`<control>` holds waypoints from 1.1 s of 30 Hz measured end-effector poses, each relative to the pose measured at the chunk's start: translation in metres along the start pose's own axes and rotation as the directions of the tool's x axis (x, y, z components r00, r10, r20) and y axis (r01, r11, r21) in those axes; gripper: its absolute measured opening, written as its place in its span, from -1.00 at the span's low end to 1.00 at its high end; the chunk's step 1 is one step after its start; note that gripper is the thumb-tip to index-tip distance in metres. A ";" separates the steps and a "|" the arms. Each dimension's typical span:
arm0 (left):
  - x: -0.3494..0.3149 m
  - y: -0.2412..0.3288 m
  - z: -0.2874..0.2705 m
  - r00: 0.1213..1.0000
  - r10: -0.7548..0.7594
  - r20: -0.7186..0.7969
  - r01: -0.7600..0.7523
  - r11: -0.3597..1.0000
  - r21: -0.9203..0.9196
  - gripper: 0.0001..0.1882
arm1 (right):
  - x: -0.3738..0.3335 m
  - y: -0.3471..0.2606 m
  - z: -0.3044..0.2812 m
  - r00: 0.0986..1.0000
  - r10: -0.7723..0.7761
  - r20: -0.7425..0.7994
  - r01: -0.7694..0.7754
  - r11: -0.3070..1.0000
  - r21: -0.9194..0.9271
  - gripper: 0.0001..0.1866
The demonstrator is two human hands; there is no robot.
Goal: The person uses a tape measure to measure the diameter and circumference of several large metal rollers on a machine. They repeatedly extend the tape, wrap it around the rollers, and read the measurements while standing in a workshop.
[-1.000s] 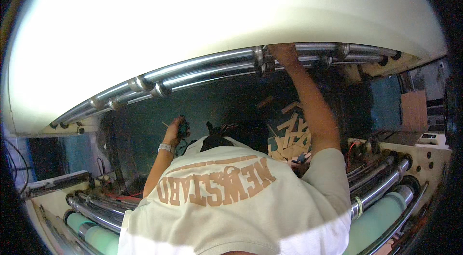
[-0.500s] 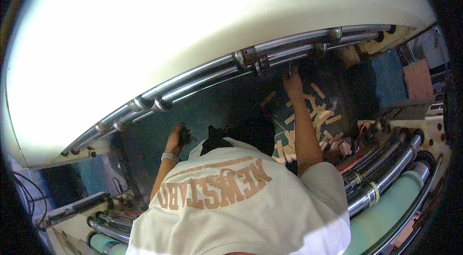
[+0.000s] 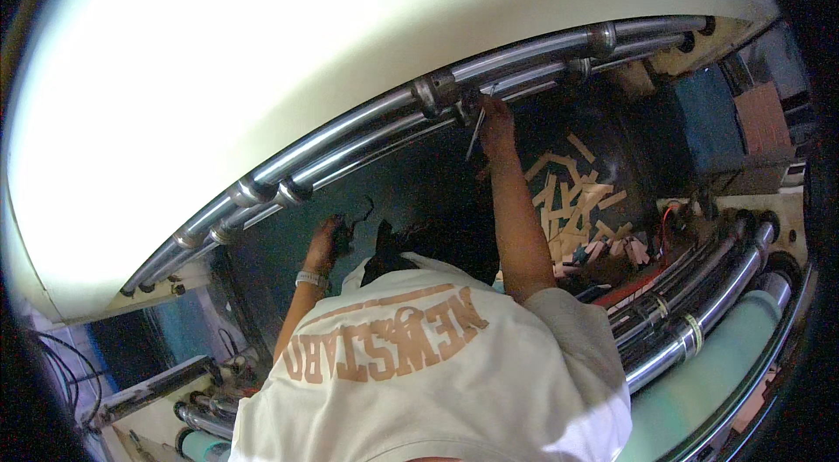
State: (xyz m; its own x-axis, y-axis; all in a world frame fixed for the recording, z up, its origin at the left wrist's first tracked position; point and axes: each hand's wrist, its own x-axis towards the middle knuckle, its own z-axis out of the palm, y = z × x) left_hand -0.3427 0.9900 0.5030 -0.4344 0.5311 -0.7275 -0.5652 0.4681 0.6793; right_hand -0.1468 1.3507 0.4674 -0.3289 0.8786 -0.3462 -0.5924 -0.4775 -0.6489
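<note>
My right hand (image 3: 496,128) is closed around a thin silver metal rod (image 3: 475,137), perhaps a hex key, whose long end hangs down to the left. Its fingertips are at the dark clamp collar (image 3: 470,104) on the lower of two polished shafts (image 3: 524,77). A larger collar (image 3: 435,93) sits on the upper shaft, just left of them. Lower on the left, my left hand (image 3: 323,239), with a pale wristband, is closed on a dark bundle (image 3: 343,236). A thin dark strand sticks up from it; its kind is too dim to tell.
Strips of light wood or card (image 3: 572,204) lie scattered below and right of my right arm. A large white machine cover (image 3: 262,51) overhangs the shafts. Metal rollers and a green roller (image 3: 708,388) run along the lower right. Black cables (image 3: 65,366) hang at far left.
My right hand has moved left and up, from beside the shafts to the collar, and the rod now shows clearly. My left hand has risen slightly; the strand above its bundle now shows.
</note>
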 end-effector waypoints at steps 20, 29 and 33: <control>0.000 -0.050 -0.015 0.997 -0.059 -0.053 0.052 0.991 -0.124 -0.69 | 0.049 0.026 0.006 0.988 0.146 -0.054 -0.138 0.983 0.120 -0.90; -0.013 -0.046 0.011 0.997 -0.056 -0.060 0.046 0.988 -0.150 -0.71 | 0.060 0.050 -0.011 0.988 -0.060 0.141 0.068 0.996 -0.053 -0.85; -0.014 -0.042 0.016 0.996 -0.029 -0.087 0.017 0.991 -0.136 -0.72 | 0.059 0.035 0.006 0.994 0.108 -0.006 -0.108 0.994 -0.013 -0.85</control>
State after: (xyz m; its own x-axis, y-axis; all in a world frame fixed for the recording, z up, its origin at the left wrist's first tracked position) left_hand -0.3012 0.9741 0.4858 -0.4773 0.4534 -0.7527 -0.6627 0.3768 0.6472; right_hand -0.1910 1.3857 0.4279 -0.3864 0.8218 -0.4187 -0.5434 -0.5697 -0.6166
